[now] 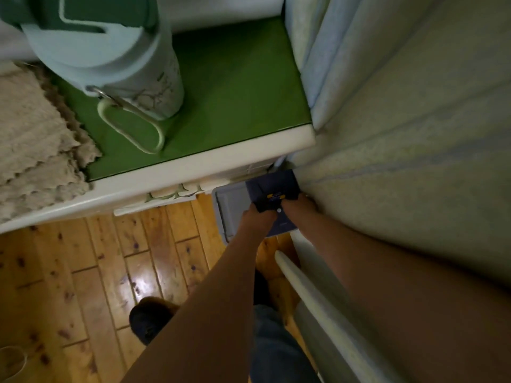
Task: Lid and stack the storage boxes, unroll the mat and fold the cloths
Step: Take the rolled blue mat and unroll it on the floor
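Note:
Down on the floor, wedged between the bedside table and the bed, sits a grey storage box lid (229, 207). On top of it lies a dark blue box (272, 182) with a small yellow label. My left hand (255, 218) and my right hand (300, 207) both reach down to it, fingers curled over its near edge on either side of the label. The box's near part is hidden by my hands. A stack of folded beige cloths (33, 139) rests at the left on the table.
A green-topped white table (235, 92) carries a pale green bottle (124, 64) with a loop strap. A pale mattress (414, 147) fills the right side, with a white rail (304, 283) below it. My foot in a dark slipper (149, 319) stands on the wooden floor (83, 272).

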A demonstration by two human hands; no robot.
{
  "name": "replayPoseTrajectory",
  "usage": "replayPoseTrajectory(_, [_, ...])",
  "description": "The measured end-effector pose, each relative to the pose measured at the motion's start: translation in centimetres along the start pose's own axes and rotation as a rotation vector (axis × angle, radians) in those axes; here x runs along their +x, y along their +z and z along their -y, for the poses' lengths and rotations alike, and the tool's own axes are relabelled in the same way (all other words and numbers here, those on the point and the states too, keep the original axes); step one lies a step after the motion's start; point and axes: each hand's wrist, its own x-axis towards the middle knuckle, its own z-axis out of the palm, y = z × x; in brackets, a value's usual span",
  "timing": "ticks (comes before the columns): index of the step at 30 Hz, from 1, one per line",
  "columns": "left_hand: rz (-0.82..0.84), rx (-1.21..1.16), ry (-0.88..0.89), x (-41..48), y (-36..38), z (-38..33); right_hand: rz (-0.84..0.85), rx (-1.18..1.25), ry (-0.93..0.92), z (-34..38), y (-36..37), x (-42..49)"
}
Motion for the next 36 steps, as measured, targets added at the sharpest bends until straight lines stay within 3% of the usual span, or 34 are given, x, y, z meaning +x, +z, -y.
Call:
replayPoseTrajectory(8, [-0.147, 0.116, 0.058, -3.6, -1.9, 0.9, -0.105, -0.208, -0.009, 0.5, 0.7, -2.4])
replayPoseTrajectory(13, [-0.192, 0.145, 0.022, -9.6, -6.7, 1.4, -0.149, -0.198, -0.137, 3.0, 2.1, -8.9])
replayPoseTrajectory(17, [-0.251, 0.136, -0.041, -18.7, -12.3, 1.4, -0.067, -0.235, -0.19, 7.4, 2.2, -18.6])
replayPoseTrajectory(21, [-0.385, 0.112, -0.042, -30.3, -17.7, 1.1, -0.157, -0.334, -0.396, 12.1, 0.5, -31.7])
replayPoseTrajectory(28, [-0.664, 0.165, 0.241, -49.8, -23.9, -1.5, -0.408, -0.395, -0.754, 17.5, -5.3, -52.3])
replayPoseTrajectory(31, [-0.758, 0.217, 0.328, -55.7, -25.4, -2.4, -0.517, -0.448, -0.865, 18.5, -7.1, -57.1])
replayPoseTrajectory(36, [-0.949, 0.138, 0.351, -66.8, -25.7, 4.4, -0.542, -0.669, -1.077, 16.8, -5.3, -68.1])
